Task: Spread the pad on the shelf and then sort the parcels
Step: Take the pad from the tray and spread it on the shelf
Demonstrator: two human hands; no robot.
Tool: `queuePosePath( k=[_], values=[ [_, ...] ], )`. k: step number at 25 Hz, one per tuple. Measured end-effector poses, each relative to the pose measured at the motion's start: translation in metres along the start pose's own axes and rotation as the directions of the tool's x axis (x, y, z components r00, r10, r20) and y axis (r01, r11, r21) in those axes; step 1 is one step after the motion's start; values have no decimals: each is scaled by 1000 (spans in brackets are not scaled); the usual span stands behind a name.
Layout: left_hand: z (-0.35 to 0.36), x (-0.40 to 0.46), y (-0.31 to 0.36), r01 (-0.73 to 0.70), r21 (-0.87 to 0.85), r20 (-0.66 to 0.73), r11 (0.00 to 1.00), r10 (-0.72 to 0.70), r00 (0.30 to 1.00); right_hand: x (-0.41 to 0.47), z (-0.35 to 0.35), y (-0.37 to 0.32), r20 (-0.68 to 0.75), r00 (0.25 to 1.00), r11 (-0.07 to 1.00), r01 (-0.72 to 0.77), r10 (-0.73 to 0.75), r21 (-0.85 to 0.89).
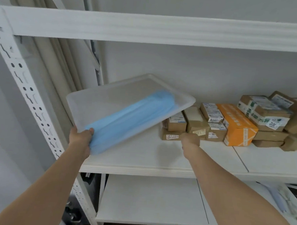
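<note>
Left hand (80, 139) grips the near corner of a translucent white tray (99, 99), thumb over the rim, holding it tilted above the shelf (211, 158). Folded blue pad (131, 116) lies in the tray, reaching the gripped corner. Right hand (190, 140) touches the cardboard parcels (192, 126); its grip is too blurred to tell. Orange box (239, 124) sits among them.

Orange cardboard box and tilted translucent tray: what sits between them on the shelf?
Head view: small brown cardboard parcels with white labels fill the stretch from tray to orange box.

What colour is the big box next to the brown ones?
Orange box, seen from the head camera.
</note>
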State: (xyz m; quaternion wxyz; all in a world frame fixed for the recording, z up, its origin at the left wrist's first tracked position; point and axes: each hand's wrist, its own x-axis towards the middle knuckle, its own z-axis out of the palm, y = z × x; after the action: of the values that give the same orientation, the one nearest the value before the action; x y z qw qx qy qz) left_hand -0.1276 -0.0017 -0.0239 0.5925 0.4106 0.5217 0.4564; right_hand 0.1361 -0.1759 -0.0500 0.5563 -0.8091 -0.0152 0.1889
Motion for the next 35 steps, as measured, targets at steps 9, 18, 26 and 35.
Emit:
queuePosePath(
  k=[9, 18, 26, 35],
  values=[
    [49, 55, 4, -17, 35, -91, 999, 20, 996, 67, 64, -27, 53, 980, 778, 185, -193, -601],
    [29, 85, -2, 19, 141, -52, 990, -12, 999, 88, 96, -28, -69, 958, 728, 163, -278, -666],
    [22, 103, 6, 59, 187, 6, 981, -61, 998, 90, 76, -49, -184, 784, 693, 381, -593, -612],
    [29, 111, 12, 75, 246, 65, 966, -94, 993, 116, 47, -44, -396, 743, 741, 196, -540, -643]
  ],
)
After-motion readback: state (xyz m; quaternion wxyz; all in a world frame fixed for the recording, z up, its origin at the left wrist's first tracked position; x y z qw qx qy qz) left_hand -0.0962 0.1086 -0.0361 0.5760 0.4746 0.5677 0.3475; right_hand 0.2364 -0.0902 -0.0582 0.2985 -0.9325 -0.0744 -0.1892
